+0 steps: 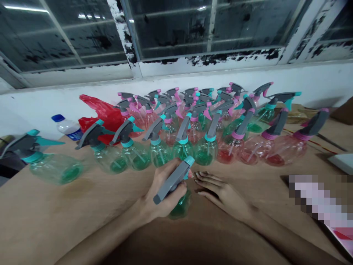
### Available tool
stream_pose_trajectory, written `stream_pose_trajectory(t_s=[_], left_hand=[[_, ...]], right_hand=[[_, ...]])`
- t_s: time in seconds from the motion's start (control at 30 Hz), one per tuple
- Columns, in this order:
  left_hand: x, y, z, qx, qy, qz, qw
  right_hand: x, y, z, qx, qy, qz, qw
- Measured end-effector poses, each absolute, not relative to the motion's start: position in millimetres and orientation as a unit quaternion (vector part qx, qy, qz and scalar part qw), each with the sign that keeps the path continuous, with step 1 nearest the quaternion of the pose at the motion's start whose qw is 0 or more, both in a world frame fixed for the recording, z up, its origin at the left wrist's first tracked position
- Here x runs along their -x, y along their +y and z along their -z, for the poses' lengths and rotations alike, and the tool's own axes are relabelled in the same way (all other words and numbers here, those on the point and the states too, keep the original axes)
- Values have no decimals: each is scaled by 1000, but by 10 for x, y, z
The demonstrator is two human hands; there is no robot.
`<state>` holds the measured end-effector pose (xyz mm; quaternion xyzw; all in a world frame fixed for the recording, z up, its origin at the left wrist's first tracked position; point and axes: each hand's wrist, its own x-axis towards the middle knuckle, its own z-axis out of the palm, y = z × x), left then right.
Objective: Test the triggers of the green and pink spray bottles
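Note:
My left hand [162,193] is wrapped round a green spray bottle [180,207] with a grey trigger head and teal nozzle, standing on the brown table [55,221] just in front of me. My right hand [220,191] lies flat on the table beside that bottle, fingers stretched out towards it and holding nothing. Behind them stand rows of several more spray bottles, green ones [205,149] to the left and middle, pink ones [275,147] to the right and back.
One green spray bottle [52,163] stands apart at the far left. A red plastic bag [104,112] and a blue-capped water bottle [67,128] lie at the back left by the white wall. A white flat object [343,162] sits at the right edge.

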<state>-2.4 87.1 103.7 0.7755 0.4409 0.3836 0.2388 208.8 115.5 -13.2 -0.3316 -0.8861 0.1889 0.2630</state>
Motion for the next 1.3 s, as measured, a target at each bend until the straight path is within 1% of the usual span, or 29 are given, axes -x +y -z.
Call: stream_pose_trajectory(t_s=[0.53, 0.67, 1.03, 1.3], left_hand=[[43, 903, -891, -769, 425, -385, 283], [37, 905, -892, -769, 421, -392, 280], [23, 914, -882, -764, 409, -417, 273], [9, 892, -955, -759, 423, -411, 276]], right_hand=[[-2108, 1146, 174, 334, -889, -186, 253], [-2107, 1150, 200, 335, -892, -179, 246], [-2109, 1157, 226, 328, -892, -168, 262], [-2103, 1153, 237, 332, -893, -166, 254]])
